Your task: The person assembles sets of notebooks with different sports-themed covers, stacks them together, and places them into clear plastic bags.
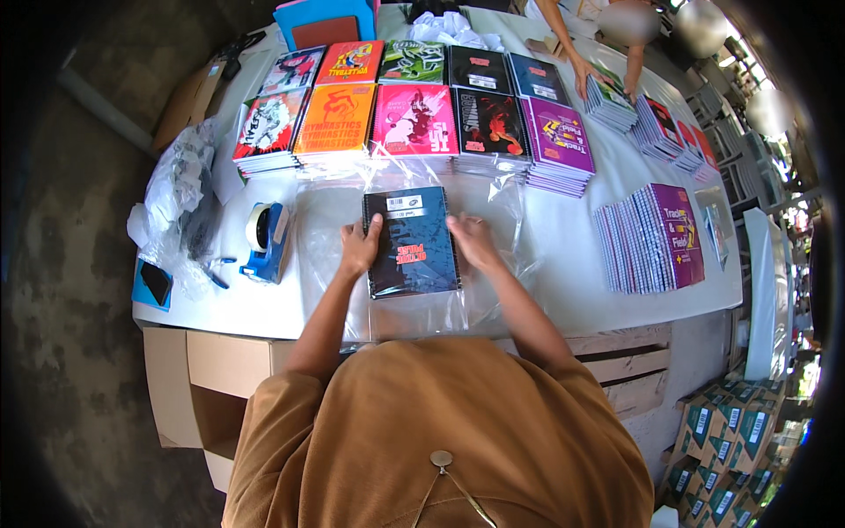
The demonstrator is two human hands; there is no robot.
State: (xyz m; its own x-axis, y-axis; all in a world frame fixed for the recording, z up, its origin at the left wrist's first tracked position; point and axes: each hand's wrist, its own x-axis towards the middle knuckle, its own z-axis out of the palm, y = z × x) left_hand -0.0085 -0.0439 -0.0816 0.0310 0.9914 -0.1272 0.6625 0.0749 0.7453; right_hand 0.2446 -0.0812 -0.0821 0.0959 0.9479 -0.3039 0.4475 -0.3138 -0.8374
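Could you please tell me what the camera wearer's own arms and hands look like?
The left grip and right grip are bare hands, without gloves. The forearms are uncovered too. Loose, plain brown sleeves, matching the top, cover the upper arms.

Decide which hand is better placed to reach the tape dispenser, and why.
Probably the left hand: the tape dispenser stands to its left, on its side of the notebook, whereas the right hand is at the notebook's right edge.
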